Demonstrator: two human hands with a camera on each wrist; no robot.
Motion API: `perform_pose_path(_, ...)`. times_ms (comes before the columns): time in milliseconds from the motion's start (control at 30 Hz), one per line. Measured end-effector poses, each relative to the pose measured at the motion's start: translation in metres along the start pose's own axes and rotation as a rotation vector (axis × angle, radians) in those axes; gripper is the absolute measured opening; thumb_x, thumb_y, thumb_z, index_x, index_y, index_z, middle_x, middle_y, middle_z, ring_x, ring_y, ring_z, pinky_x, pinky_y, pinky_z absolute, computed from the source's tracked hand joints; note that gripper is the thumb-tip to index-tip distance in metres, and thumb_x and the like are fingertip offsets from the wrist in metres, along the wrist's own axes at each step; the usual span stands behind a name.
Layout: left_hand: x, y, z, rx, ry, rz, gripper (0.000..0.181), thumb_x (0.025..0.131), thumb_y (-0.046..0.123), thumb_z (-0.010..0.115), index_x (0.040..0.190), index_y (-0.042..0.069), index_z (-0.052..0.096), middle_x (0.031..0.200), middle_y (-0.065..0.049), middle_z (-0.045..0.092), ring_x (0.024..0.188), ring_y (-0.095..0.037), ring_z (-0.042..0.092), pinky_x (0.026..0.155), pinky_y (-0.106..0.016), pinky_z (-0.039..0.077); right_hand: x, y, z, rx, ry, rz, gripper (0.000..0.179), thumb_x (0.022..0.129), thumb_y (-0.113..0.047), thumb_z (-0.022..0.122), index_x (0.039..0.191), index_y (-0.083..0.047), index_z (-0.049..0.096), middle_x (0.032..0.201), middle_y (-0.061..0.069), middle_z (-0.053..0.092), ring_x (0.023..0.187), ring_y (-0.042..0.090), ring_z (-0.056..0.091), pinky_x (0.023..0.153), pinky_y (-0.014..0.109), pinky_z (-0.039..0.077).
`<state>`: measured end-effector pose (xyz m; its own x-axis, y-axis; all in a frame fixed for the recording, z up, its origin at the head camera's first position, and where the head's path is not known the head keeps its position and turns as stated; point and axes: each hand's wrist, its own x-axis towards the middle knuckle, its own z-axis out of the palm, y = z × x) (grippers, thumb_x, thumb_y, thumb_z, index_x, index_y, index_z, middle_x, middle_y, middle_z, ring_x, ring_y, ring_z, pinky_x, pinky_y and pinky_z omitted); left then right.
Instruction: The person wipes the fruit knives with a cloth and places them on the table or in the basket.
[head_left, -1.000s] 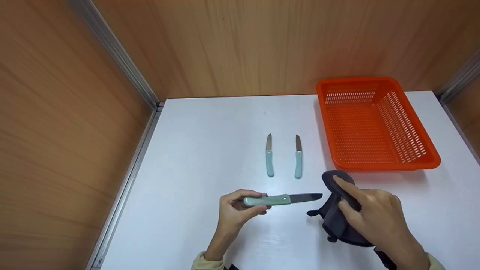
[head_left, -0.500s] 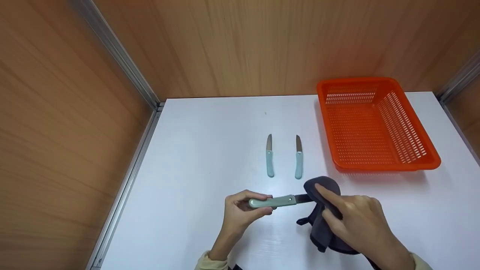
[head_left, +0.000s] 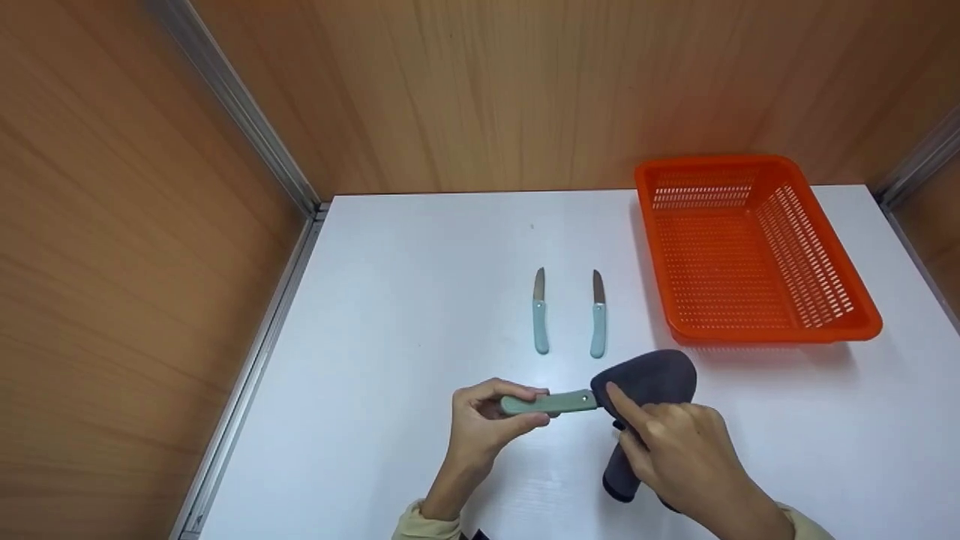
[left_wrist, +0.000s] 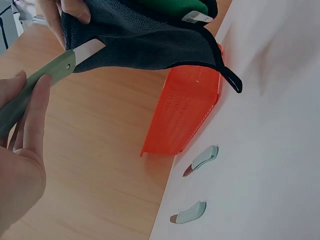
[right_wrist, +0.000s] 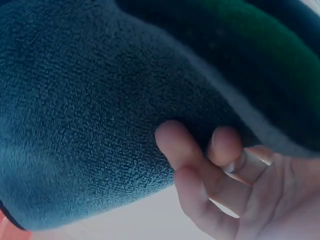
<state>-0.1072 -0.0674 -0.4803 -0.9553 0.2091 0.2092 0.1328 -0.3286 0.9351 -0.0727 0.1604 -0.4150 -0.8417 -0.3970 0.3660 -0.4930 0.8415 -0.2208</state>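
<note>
From the head, the left hand [head_left: 476, 431] grips one knife [head_left: 555, 403] by its handle above the table [head_left: 405, 300]; the right hand [head_left: 686, 450] pinches one cloth [head_left: 652, 375] over the blade. Two other knives [head_left: 541, 326] lie near one basket [head_left: 780, 334]. Left wrist: three knives, the held blade [left_wrist: 89, 52] partly showing. Right wrist: three fingertips [right_wrist: 175, 142] touch the cloth.

Dark cloth [head_left: 651, 379] moved left over knife blade [left_wrist: 89, 51].

The cloth [head_left: 656, 377] is perhaps navy, 1 knife handle [head_left: 568, 402] green, 2 other handles [head_left: 541, 328] pale blue, the basket [head_left: 750, 334] orange.
</note>
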Motion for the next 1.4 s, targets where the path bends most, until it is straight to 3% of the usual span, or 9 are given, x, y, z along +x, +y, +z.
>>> perform_pose_path(200,-0.002,0.001,0.001,-0.004,0.006,-0.003,0.03,0.069,-0.005,0.08,0.091,-0.016,0.063,0.094,-0.024,0.068,0.082,-0.032,0.069,0.073,-0.039,0.059,-0.002,0.001,0.003,-0.03,0.003,0.014,0.041,0.067,-0.009,0.076,0.107,-0.012,0.073,0.046,-0.014,0.027,0.04,-0.001,0.02,0.035,0.014,0.018)
perform_pose_path(433,-0.002,0.002,0.0,-0.031,0.013,-0.008,0.03,0.069,-0.006,0.079,0.09,-0.016,0.061,0.094,-0.026,0.067,0.08,-0.032,0.069,0.073,-0.041,0.059,-0.005,0.009,0.008,-0.067,0.102,-0.015,0.04,0.064,-0.005,0.07,0.103,-0.011,0.074,0.047,-0.016,0.022,0.043,-0.002,0.013,0.036,0.014,0.012)
perform_pose_path(833,-0.006,0.003,-0.005,-0.04,0.023,0.005,0.026,0.071,-0.004,0.078,0.088,-0.014,0.061,0.095,-0.027,0.067,0.08,-0.035,0.069,0.072,-0.042,0.059,-0.009,0.017,0.009,-0.058,0.052,0.063,0.04,0.066,-0.004,0.069,0.104,-0.013,0.074,0.047,-0.015,0.023,0.042,0.001,0.017,0.035,0.016,0.016)
perform_pose_path(1067,-0.006,0.001,-0.008,-0.003,0.026,0.037,0.025,0.071,-0.003,0.079,0.088,-0.012,0.062,0.095,-0.025,0.068,0.082,-0.033,0.069,0.072,-0.04,0.059,-0.009,0.022,0.007,-0.052,-0.017,0.154,0.039,0.071,-0.006,0.067,0.108,-0.014,0.073,0.046,-0.012,0.026,0.041,0.006,0.022,0.035,0.019,0.02)
perform_pose_path(1400,-0.007,0.001,-0.01,0.049,0.003,0.075,0.023,0.071,-0.004,0.079,0.088,-0.011,0.065,0.092,-0.023,0.069,0.081,-0.032,0.069,0.071,-0.037,0.059,-0.013,0.031,0.002,-0.038,0.054,0.16,0.04,0.069,-0.005,0.069,0.107,-0.014,0.074,0.045,-0.014,0.025,0.041,0.005,0.02,0.035,0.019,0.017)
